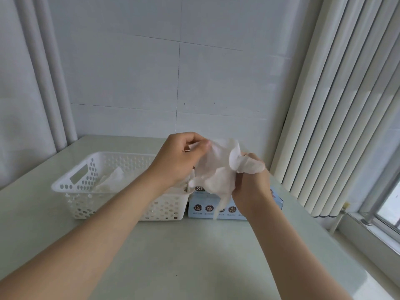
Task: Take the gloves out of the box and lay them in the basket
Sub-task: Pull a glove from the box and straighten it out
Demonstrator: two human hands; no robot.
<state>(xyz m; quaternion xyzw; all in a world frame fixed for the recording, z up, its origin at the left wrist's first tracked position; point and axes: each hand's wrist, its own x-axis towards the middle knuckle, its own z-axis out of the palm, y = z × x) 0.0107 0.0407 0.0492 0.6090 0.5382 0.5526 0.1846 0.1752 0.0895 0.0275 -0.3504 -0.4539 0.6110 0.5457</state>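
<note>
A thin translucent white glove (218, 169) hangs in the air above the light blue glove box (201, 210), which is marked XL and is mostly hidden behind my right wrist. My left hand (179, 159) pinches the glove's upper left edge. My right hand (251, 182) grips its bunched right part, and the glove's fingers dangle down in front of the box. Left of the box, touching it, stands a white perforated plastic basket (80, 185). A crumpled glove (110, 180) lies inside it.
Basket and box stand on a pale green table (184, 256) against a white tiled wall. White vertical blinds (337, 126) and a window sill run along the right side. White pipes rise at the back left.
</note>
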